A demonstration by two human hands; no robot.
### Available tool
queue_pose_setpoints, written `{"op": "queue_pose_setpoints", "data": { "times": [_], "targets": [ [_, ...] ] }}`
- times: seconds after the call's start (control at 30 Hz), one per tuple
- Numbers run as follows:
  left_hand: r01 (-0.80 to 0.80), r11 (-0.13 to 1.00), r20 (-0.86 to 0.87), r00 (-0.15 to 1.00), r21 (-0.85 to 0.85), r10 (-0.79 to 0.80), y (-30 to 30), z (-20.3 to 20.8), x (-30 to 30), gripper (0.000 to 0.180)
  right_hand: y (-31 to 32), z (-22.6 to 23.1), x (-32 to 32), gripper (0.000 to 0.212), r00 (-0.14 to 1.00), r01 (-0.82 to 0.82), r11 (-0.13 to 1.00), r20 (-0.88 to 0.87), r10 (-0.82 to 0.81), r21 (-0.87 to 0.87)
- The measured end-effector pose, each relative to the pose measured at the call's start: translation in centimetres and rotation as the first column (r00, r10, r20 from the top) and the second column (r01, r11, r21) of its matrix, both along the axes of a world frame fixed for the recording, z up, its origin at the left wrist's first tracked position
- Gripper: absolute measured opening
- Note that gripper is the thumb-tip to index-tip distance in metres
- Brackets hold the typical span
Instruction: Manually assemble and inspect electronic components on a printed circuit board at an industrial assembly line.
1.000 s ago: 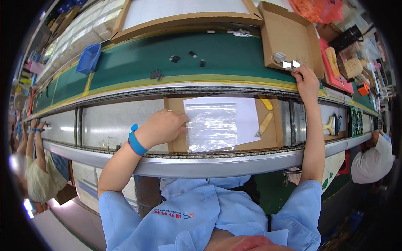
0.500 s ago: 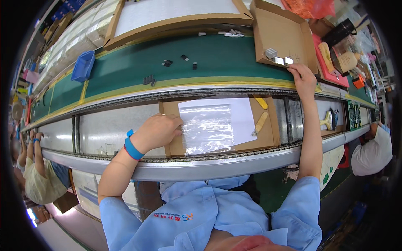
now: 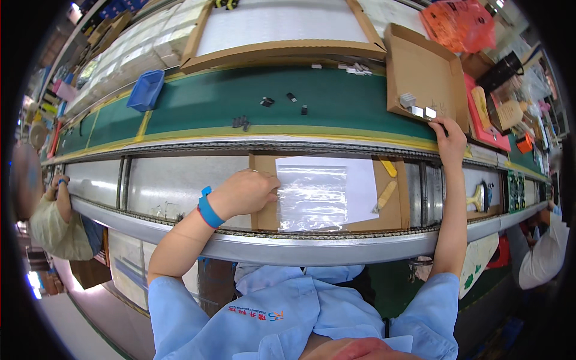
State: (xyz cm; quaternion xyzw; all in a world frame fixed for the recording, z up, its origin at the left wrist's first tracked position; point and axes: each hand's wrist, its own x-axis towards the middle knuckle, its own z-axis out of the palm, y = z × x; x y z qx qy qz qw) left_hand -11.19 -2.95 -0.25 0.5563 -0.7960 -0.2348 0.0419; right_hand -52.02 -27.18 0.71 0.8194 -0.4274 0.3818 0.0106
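My left hand [image 3: 245,192] has its fingers curled together at the left edge of a clear plastic bag [image 3: 312,198], pinching it there. The bag lies flat over a white paper sheet [image 3: 360,183] in a shallow cardboard tray [image 3: 393,207]. Farther right, my right hand [image 3: 450,144] reaches to the near edge of an open cardboard box [image 3: 423,66]. Its thumb and fingers are closed beside shiny silver blocks [image 3: 429,113] at that edge; what they grip, if anything, is hidden. A grey ribbed block [image 3: 408,99] sits beside them.
Chain rails [image 3: 336,236] carry the tray in front of me. Small black parts [image 3: 241,122] and a blue bin [image 3: 146,90] are on the green belt [image 3: 204,96]. Yellow-handled tools [image 3: 385,195] lie in the tray. A black cylinder [image 3: 501,71] stands far right. Co-workers are at both sides.
The whole view has shifted and turned slightly, so the things appear farther right. Both hands keep their places at the bag and at the box edge.
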Motion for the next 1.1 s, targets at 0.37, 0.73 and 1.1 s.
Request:
{"op": "queue_pose_setpoints", "data": {
  "times": [0.37, 0.73, 1.1],
  "targets": [
    [-0.007, 0.997, 0.084, 0.997, 0.070, 0.001, 0.0, 0.0, 0.1, 0.024, 0.0, 0.1, -0.2, 0.008, 1.000, -0.016, 0.998, -0.001, 0.016, 0.055],
    [0.002, 1.000, 0.005, 1.000, -0.002, -0.002, 0.1, -0.6, 0.3, 0.022, -0.6, -0.6, -0.8, 0.023, 0.996, 0.015, 0.985, 0.083, -0.029, 0.170],
    [-0.006, 0.995, 0.093, 0.996, 0.096, -0.003, -0.1, 0.4, 0.0, 0.025, -0.1, -0.1, -0.4, 0.028, 0.988, -0.017, 0.978, 0.151, -0.015, 0.206]
  ]
}}
